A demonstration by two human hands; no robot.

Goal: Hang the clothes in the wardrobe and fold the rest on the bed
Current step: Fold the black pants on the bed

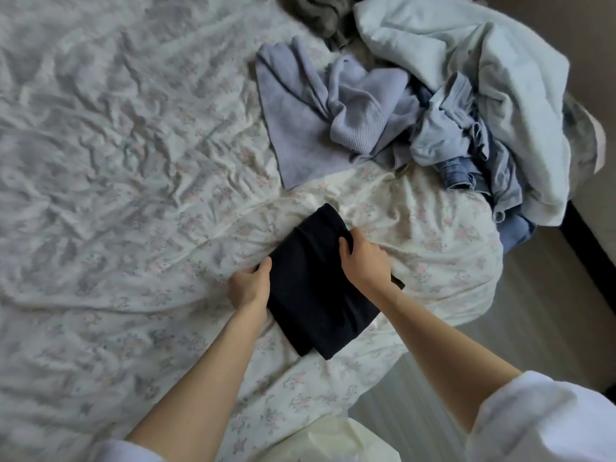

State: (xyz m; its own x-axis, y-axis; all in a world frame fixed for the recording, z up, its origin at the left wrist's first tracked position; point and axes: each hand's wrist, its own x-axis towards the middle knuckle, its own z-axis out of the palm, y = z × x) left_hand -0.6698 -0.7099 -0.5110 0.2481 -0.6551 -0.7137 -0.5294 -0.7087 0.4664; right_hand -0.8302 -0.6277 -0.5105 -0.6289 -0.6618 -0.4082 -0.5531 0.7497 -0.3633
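A folded black garment (316,295) lies on the floral bed sheet (133,228) near the bed's right corner. My left hand (248,285) grips its left edge, thumb on top and fingers tucked under. My right hand (365,258) holds its right side, fingers curled over the upper fold. A lavender sweater (310,128) lies crumpled farther up the bed. To its right sits a heap of light blue denim clothes (466,145).
A pale blue blanket or towel (483,61) is draped over the pile at the top right. Grey striped fabric (320,11) shows at the top edge. The bed's corner drops off at right to a beige floor (533,295). The wrinkled sheet spreads across the left.
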